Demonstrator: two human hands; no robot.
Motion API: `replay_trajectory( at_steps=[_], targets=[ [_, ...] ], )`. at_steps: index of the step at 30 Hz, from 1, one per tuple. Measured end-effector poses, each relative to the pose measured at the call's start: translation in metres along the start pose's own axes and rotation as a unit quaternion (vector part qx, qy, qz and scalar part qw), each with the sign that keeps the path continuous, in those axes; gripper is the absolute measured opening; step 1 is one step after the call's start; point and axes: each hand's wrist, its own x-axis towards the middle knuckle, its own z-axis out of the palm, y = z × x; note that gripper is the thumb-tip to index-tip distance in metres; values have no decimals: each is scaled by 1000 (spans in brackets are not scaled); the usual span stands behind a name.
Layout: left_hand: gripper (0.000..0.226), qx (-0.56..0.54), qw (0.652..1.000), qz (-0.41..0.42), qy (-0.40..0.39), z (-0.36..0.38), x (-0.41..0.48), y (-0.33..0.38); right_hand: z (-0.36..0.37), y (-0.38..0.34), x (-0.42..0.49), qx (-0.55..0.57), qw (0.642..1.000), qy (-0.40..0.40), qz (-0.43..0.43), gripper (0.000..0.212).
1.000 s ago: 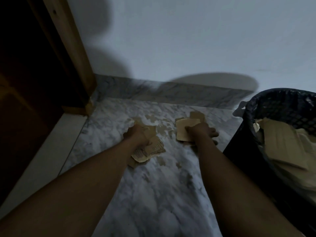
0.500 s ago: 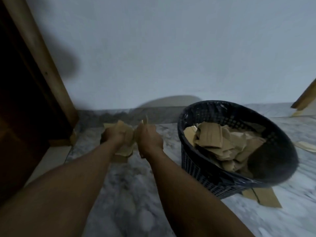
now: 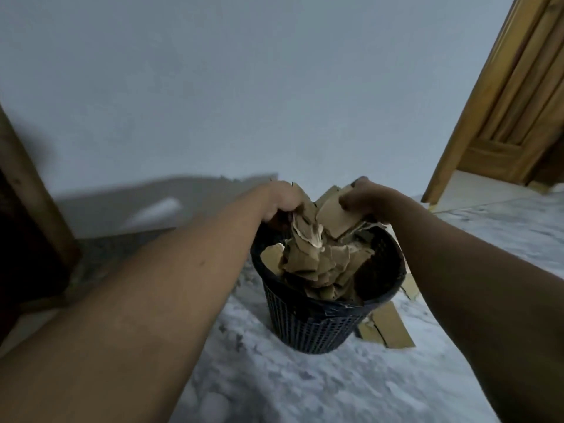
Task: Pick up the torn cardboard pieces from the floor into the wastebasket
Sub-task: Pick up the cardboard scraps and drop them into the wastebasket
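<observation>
Both my hands are over the wastebasket point(image 3: 308, 328), out past its far rim. My left hand point(image 3: 282, 198) has its fingers point(image 3: 291, 206) closed on a ragged bunch of torn cardboard pieces point(image 3: 305, 230) that hangs straight down from the grip toward the heap already in the basket. My right hand point(image 3: 363, 198) has its fingers point(image 3: 348, 204) clamped on a flatter cardboard slab point(image 3: 334, 216), tilted, its lower edge pointing down into the basket mouth. The two loads nearly touch between the hands. Key relation: both bunches sit directly above the opening, over its far half, so the drop is straight down, no sideways shift needed. The left bunch's long axis is roughly vertical and its bottom end is close to or touching the pile; I can't tell which. The cardboard pile point(image 3: 317, 270) inside is heaped about to rim level, so I'd guess some pieces could slide off the top when released. The right hand is nearer the right rim, the left nearer the left rim. More cardboard still on the marble floor point(image 3: 274, 377): floor pieces point(image 3: 387, 329) lie just beside the basket's right base, partly tucked behind it, closer to my right hand. Not finished yet, I'd say; those come next. A wooden door frame point(image 3: 500, 96) stands far right.
</observation>
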Motion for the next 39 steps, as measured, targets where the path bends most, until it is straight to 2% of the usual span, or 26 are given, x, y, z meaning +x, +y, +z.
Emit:
replay_trajectory(
  at_steps=[3,6,9,12,13,15,16,18,20,25,28,29,31,34,36,39],
  targets=[
    [24,67,996,-36,-40,22,4,-4,3,37,7,25,997,-67,15,43],
    [43,175,984,-17,12,27,3,-5,7,62,9,40,995,-95,17,32],
    [47,204,978,-16,37,20,12,-13,7,85,12,30,1000,-2,-8,30],
    [40,297,946,9,131,3,23,-31,0,113,5,-57,994,92,19,31],
    [36,336,927,19,166,-1,26,-39,-2,122,0,-79,992,85,46,29],
    [36,361,917,-10,171,0,26,-55,-1,135,-10,-19,994,-9,108,21],
    [36,336,929,-46,147,3,25,-63,1,138,-17,39,988,-74,133,20],
    [39,186,972,-123,78,12,29,-77,4,139,-33,158,961,-168,154,18],
    [39,68,987,-132,59,14,32,-80,6,137,-36,217,949,-178,144,16],
    [38,-45,990,-71,116,10,53,-58,-29,134,-21,238,958,-98,125,16],
    [68,-121,980,-17,160,20,76,-29,-71,137,-4,262,956,-42,123,24],
    [66,-145,974,3,177,26,79,-15,-85,137,-1,276,953,-21,125,25],
    [38,-180,966,34,181,54,77,26,-115,144,6,308,942,34,128,22],
    [18,-226,964,39,131,108,84,86,-149,164,18,362,913,130,134,11],
    [17,-262,960,48,83,147,102,117,-160,189,32,432,873,183,134,5],
    [20,-312,947,47,59,201,127,156,-162,234,53,490,823,241,158,26]
  ],
)
